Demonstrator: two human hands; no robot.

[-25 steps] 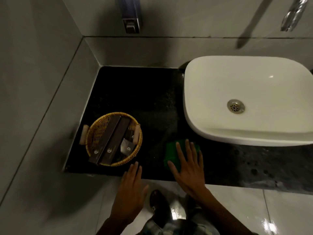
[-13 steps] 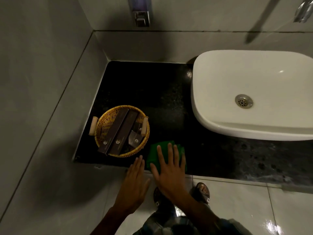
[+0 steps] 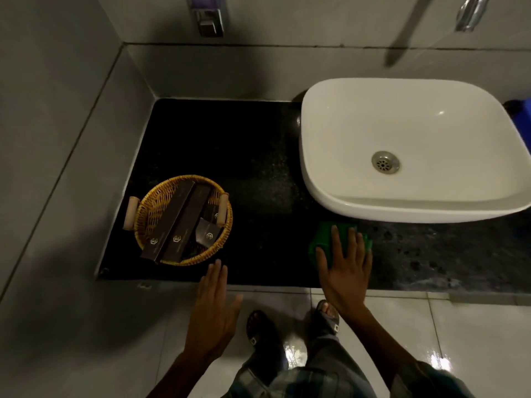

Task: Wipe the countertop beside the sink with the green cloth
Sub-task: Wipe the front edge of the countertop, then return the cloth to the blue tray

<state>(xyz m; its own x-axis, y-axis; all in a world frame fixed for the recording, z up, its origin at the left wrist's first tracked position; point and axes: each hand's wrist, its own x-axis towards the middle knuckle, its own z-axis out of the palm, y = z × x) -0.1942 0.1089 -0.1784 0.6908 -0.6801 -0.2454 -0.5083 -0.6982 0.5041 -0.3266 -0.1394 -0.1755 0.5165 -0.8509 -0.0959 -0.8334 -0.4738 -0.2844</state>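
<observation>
Black speckled granite countertop fills most of my feed, tucked into a corner of grey tiled wall. I've got the right hand pressed flat on the green cloth, fingers spread wide and palm down, not clenched around it at all, just pinning it to the stone. That cloth sits near the front edge of the counter, just below the front rim of the white vessel sink, with green poking out to the left of my fingers and a bit on the right too.

My left hand is open and holding nothing, fingers together and pointing forward, their tips reaching over the counter's front edge. Can't really tell if it's touching the stone or floating a hair above it, lighting is pretty dim down there.

Just beyond those fingertips sits a round wicker basket with two little wooden handles, and inside it are a few dark brown boxes with a small logo on the ends. Basket and cloth are well apart.

Counter to the right of the cloth looks wet and blotchy. Metal drain in the basin, soap dispenser up on the back wall, chrome tap at top right, sandalled feet on the glossy floor tiles below.
</observation>
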